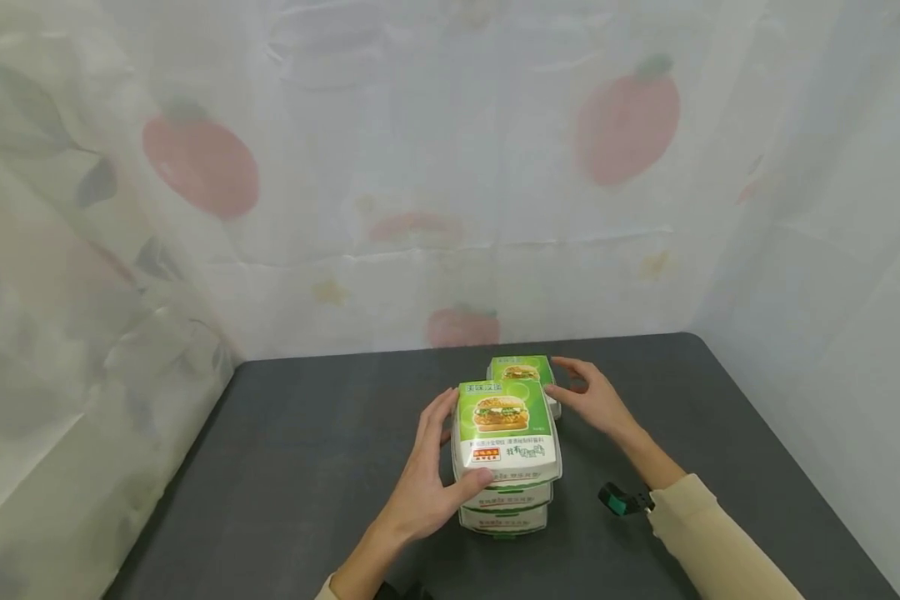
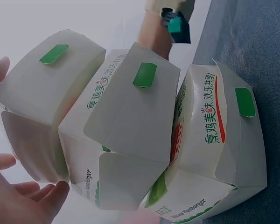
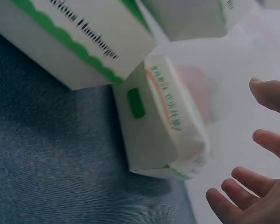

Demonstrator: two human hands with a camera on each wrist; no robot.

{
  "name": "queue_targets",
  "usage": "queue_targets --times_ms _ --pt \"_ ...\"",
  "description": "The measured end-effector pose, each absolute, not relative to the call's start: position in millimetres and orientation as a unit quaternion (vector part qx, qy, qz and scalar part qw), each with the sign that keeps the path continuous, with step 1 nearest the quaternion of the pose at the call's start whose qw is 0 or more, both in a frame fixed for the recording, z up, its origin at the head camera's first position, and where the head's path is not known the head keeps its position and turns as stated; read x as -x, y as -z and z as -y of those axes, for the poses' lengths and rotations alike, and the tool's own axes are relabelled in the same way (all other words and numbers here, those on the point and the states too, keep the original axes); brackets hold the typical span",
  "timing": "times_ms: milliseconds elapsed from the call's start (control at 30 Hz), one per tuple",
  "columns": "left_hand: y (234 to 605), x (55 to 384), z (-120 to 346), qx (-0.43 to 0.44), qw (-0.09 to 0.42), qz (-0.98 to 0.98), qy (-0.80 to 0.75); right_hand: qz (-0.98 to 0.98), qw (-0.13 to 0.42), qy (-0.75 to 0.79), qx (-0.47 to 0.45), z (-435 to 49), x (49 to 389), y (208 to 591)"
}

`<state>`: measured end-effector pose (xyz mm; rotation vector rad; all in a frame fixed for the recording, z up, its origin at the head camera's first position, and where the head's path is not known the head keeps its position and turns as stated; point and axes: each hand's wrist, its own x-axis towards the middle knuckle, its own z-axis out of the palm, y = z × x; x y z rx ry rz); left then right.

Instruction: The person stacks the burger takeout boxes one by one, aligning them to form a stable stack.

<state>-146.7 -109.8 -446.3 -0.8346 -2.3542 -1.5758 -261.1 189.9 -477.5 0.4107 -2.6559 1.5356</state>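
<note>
In the head view, a stack of white-and-green hamburger boxes (image 1: 506, 458) stands on the dark table, the top box (image 1: 504, 412) showing a burger picture. My left hand (image 1: 427, 483) is at the top box's left side, thumb by its front edge; the left wrist view shows its fingertips touching the side of that box (image 2: 51, 102), with two more boxes (image 2: 196, 121) under it. Another hamburger box (image 1: 547, 367) sits behind the stack, partly hidden by it. My right hand (image 1: 596, 404) is beside this rear box (image 3: 172, 121), fingers spread and apart from it.
The dark table (image 1: 307, 467) extends around the boxes. White cloth (image 1: 420, 167) printed with fruit hangs behind the table, and more cloth hangs at both sides. A black wrist device (image 1: 621, 500) with a green part is on my right wrist.
</note>
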Motion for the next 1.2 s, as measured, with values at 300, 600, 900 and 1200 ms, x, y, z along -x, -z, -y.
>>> queue_targets --times_ms 300,600,900,1200 --pt "447 147 108 0.274 0.082 0.793 0.539 0.85 -0.029 -0.512 -0.117 -186 271 501" --pt "449 147 107 0.27 0.078 0.789 0.547 0.827 -0.038 -0.543 -0.144 -183 275 516" --pt "450 148 106 0.263 0.077 0.791 0.548 0.825 -0.022 -0.547 -0.143 -180 273 515" --pt "449 147 106 0.271 0.082 0.791 0.542 0.825 -0.023 -0.55 -0.128 -185 272 515"
